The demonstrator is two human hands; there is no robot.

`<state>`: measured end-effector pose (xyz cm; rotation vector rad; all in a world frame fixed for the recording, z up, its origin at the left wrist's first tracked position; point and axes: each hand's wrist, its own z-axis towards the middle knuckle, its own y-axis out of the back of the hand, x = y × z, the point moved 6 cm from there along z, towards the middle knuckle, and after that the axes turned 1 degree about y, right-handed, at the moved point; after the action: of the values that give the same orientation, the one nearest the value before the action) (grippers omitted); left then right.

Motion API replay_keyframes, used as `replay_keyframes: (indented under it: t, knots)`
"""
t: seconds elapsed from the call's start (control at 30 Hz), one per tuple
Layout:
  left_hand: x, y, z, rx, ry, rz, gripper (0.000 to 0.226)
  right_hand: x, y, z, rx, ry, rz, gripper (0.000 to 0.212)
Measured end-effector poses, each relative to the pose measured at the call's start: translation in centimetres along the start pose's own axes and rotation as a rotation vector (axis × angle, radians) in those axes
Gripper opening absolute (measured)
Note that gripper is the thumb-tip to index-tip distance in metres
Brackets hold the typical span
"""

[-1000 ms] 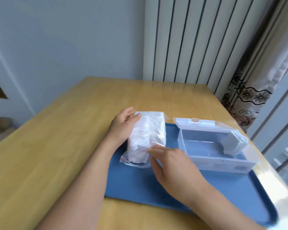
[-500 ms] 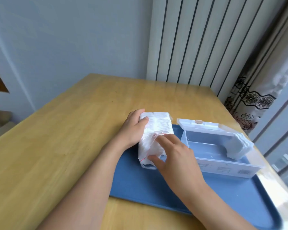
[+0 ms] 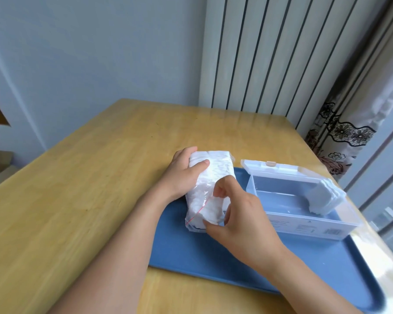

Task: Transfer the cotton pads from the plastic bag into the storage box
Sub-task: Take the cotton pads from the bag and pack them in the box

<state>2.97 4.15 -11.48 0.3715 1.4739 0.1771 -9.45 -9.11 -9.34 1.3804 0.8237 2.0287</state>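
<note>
While left hand [image 3: 182,175] grips the plastic bag [image 3: 210,189] on the tray [image 3: 213,257], right hand [image 3: 238,214] pinches its open end; one small stack of cotton pads [image 3: 322,198] sits in the storage box [image 3: 304,227], most still bagged.

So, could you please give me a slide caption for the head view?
Left hand steadies the plastic bag of cotton pads while the right hand pinches its opening beside the open storage box.
</note>
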Motion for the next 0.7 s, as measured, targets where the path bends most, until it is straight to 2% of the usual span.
replay_keyframes:
  t: [0.1,0.2,0.27,0.33,0.37,0.43,0.5,0.57,0.6,0.7]
  knots:
    - [0.3,0.1,0.1,-0.003,0.011,-0.002,0.059,0.3,1.5,-0.2,0.105,-0.009,0.180,0.047]
    - [0.4,0.1,0.2,-0.011,0.012,0.005,0.057,0.1,4.1,0.2,0.138,-0.009,0.507,0.046]
    - [-0.6,0.8,-0.1,-0.129,-0.032,0.018,0.052,-0.6,6.0,0.8,0.060,-0.005,0.726,0.045]
    - [-2.7,2.2,-1.2,-0.326,-0.169,-0.046,0.045,-1.5,7.3,1.2,-0.038,-0.006,0.857,0.043]
    - [-4.2,2.5,-2.2,-0.372,-0.256,-0.128,0.042,-2.1,7.6,1.3,-0.081,-0.016,0.884,0.043]
    - [-7.1,1.8,-4.6,-0.298,-0.403,-0.281,0.045,-3.0,7.5,1.5,-0.129,-0.040,0.876,0.046]
    - [-9.1,-0.6,-6.9,-0.085,-0.472,-0.325,0.056,-3.0,7.0,1.6,-0.152,-0.034,0.858,0.050]
    - [-10.1,-3.6,-8.7,0.105,-0.470,-0.271,0.069,-2.8,6.8,1.5,-0.182,-0.022,0.854,0.053]
    - [-10.1,-4.5,-9.2,0.142,-0.467,-0.224,0.075,-2.5,6.6,1.5,-0.193,-0.019,0.875,0.055]
    - [-10.1,-5.6,-9.2,0.113,-0.511,-0.137,0.087,-2.2,6.4,1.3,-0.217,-0.012,0.940,0.060]
